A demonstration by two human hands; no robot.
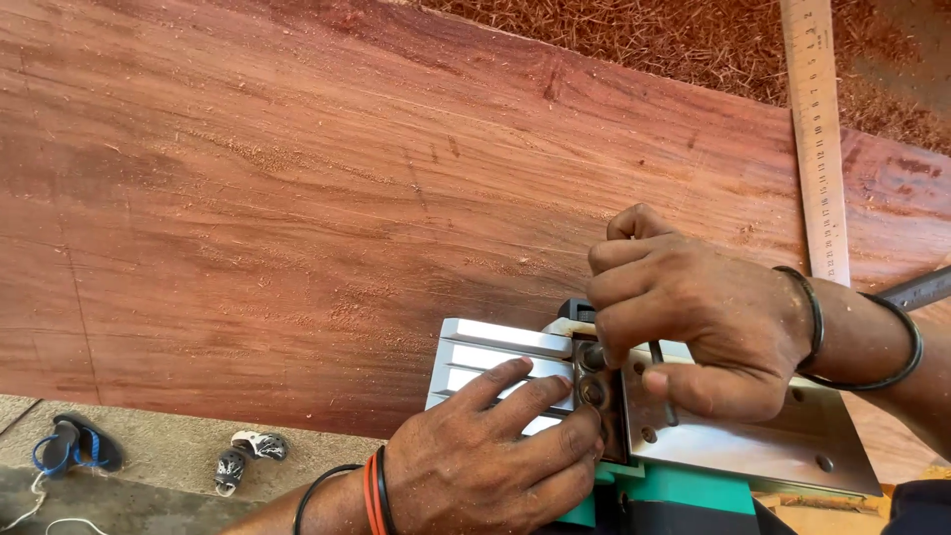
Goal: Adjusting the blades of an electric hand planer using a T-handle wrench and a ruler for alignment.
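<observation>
Fingers first: those of the right hand [693, 332] are curled shut around a thin metal key [662, 381], thumb pressed along its shank; those of the left hand [505, 446] lie extended and close together, fingertips [522, 367] flat on the grooved sole.

Item 1. Reddish wooden plank [297, 198], broad, dusted with fine shavings. It bears everything else and reaches past the picture's top and left edges.

Item 2. Electric planer [733, 436], turned sole-up at the plank's near edge, silver sole plates above a green body. This is the piece under work, low and right of centre.

Item 3. Steel ruler [820, 149], lying on the plank at upper right, well apart from the hands.

Item 4. Blade drum [594, 381], seated in the gap between the two sole plates, with round bolt heads showing; the key's tip is hidden by the right hand.

Item 5. Wrist bands: dark rings on the right wrist, orange and black on the left.

Handling note, as a judgement: the key should sit fully in its bolt before force is applied, to avoid rounding the head. The left hand does best holding the sole steady, fingertips clear of the blade edge. Turning in short, even pulls suits the cramped slot.

Item 6. Sandals [74, 446] on the floor, lower left.
</observation>
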